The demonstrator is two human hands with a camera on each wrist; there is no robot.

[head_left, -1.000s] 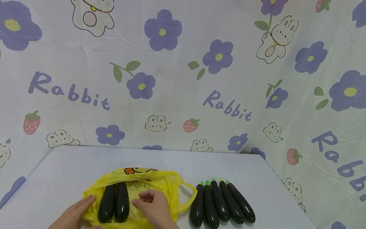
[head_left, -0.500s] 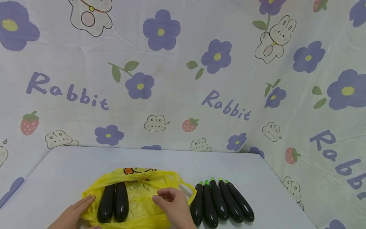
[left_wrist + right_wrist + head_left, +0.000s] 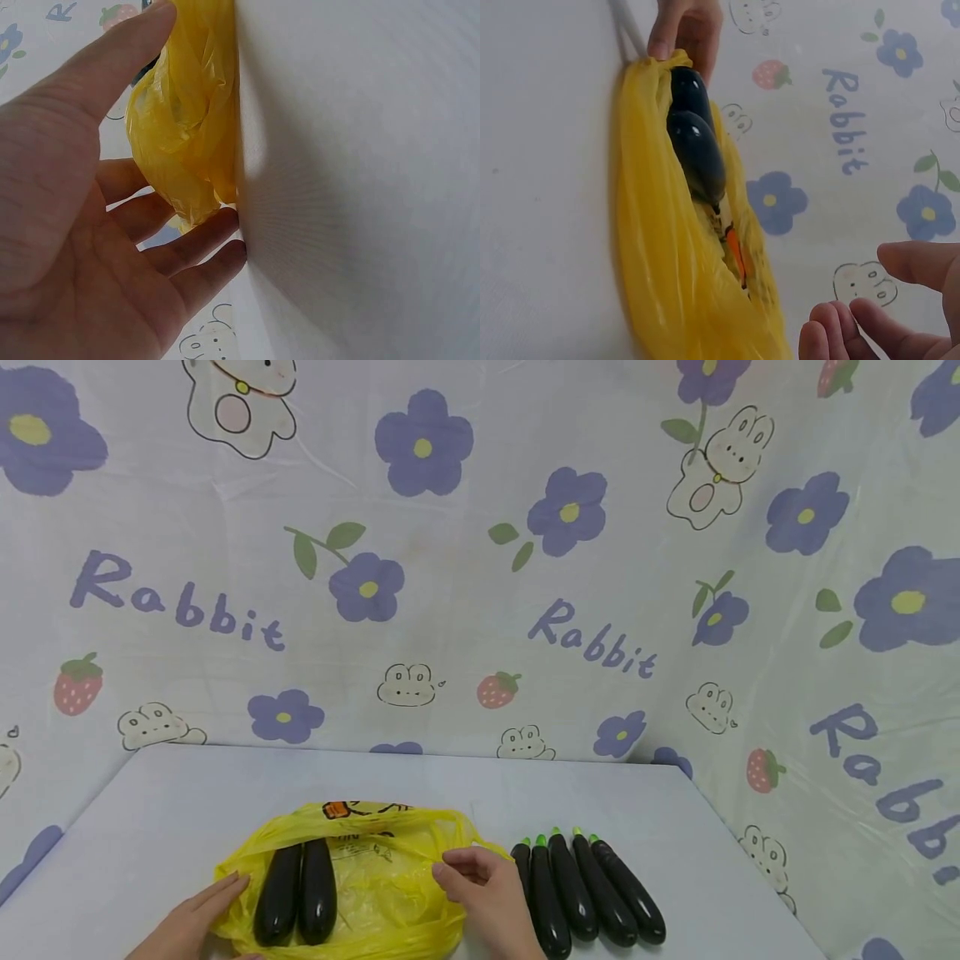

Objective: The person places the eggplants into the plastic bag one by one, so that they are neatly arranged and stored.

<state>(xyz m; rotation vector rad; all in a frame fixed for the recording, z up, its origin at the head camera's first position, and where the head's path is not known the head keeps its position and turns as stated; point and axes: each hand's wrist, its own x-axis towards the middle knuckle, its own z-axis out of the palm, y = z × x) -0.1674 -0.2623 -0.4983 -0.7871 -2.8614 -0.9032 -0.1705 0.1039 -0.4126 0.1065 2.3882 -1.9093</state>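
Yellow bag (image 3: 408,889) lies toward the left edge of the table (image 3: 622,802), long axis paralleling the far edge, containing two eggplants (image 3: 317,893). Five loose eggplants (image 3: 573,893) lie toward the right edge, long axes fanned, just right of our nearer, empty right hand (image 3: 497,897), thumb and fingers parted. Our left hand (image 3: 193,917) rests spread against the bag. Green tips (image 3: 556,832) face the far edge.

The crinkly yellow plastic bag (image 3: 397,893) is gaping, leaving room right of the two long, glossy black eggplants (image 3: 318,893) inside. The right hand (image 3: 493,893) is kinda blocking the gap toward the five green-tipped black eggplants (image 3: 572,889), and the left hand (image 3: 197,912) is blocking the bag's left edge.
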